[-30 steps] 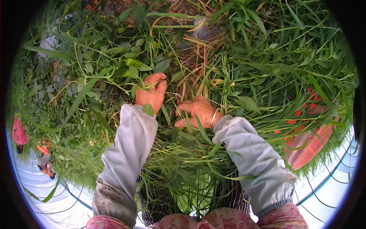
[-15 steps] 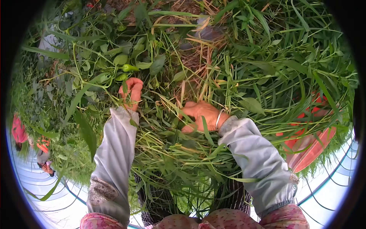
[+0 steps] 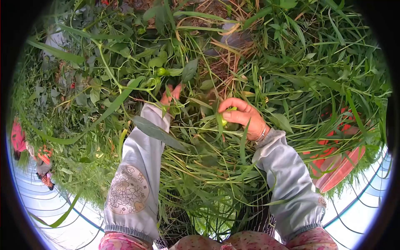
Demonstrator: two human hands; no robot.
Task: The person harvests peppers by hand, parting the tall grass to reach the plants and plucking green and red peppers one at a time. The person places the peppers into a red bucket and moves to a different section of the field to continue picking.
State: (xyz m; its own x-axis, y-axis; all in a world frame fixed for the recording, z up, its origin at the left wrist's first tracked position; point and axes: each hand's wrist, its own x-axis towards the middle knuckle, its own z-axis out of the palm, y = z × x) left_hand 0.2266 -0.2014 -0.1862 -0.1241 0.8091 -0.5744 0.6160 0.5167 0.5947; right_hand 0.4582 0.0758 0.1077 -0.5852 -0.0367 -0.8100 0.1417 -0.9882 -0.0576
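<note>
Grass (image 3: 200, 168) surrounds both hands (image 3: 171, 94) (image 3: 245, 118), pale lined sheeting (image 3: 346, 204) at lower edges.

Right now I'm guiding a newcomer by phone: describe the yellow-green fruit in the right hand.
Follow the pale right sleeve up past the bracelet to the right hand. Pinched there, partly hidden, is the yellow-green fruit; being held sets it apart from the green pepper beyond the left hand.

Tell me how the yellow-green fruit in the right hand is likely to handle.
The yellow-green fruit is probably light, being small enough to fit between the thumb and fingers of the right hand. Its visible edge looks rounded, so it might roll if put down, though the hand hides much of its shape.
</note>
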